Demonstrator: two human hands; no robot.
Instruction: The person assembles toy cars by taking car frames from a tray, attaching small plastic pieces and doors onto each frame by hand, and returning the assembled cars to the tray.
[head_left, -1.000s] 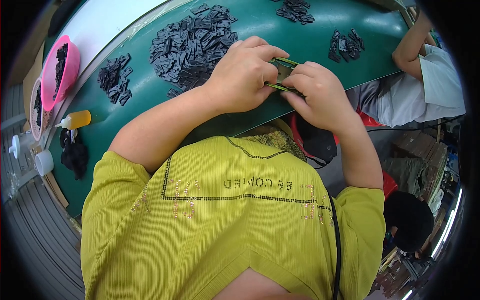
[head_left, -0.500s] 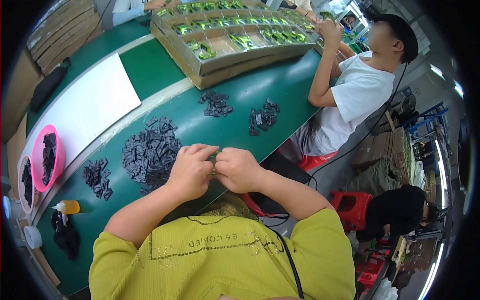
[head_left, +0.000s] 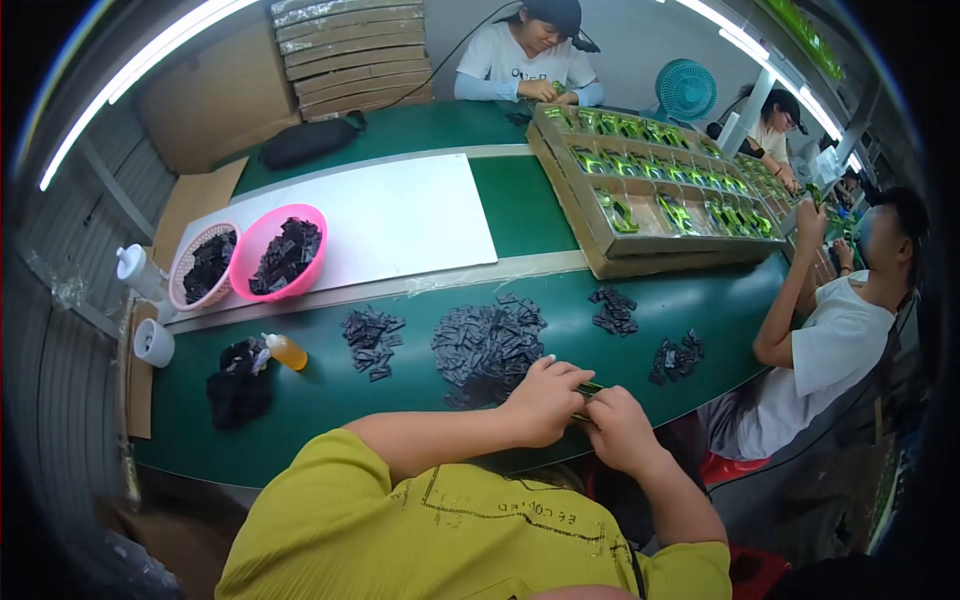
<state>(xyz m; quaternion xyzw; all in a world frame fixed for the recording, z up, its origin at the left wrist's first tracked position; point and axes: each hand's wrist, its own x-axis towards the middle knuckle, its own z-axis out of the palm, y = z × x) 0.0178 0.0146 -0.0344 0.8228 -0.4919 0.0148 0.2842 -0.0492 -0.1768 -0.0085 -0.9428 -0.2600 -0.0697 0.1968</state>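
I am pinching a small green strip (head_left: 590, 390) between left hand (head_left: 545, 400) and right hand (head_left: 620, 430), gripping its ends; it is probably light and stiff.

Green table (head_left: 420, 130) — black parts (head_left: 487, 343), white sheet (head_left: 390, 218)

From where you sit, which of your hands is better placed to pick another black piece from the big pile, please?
Probably the left hand: it sits right at the edge of the big pile of black pieces, while the right hand lies farther away, with the green strip between them.
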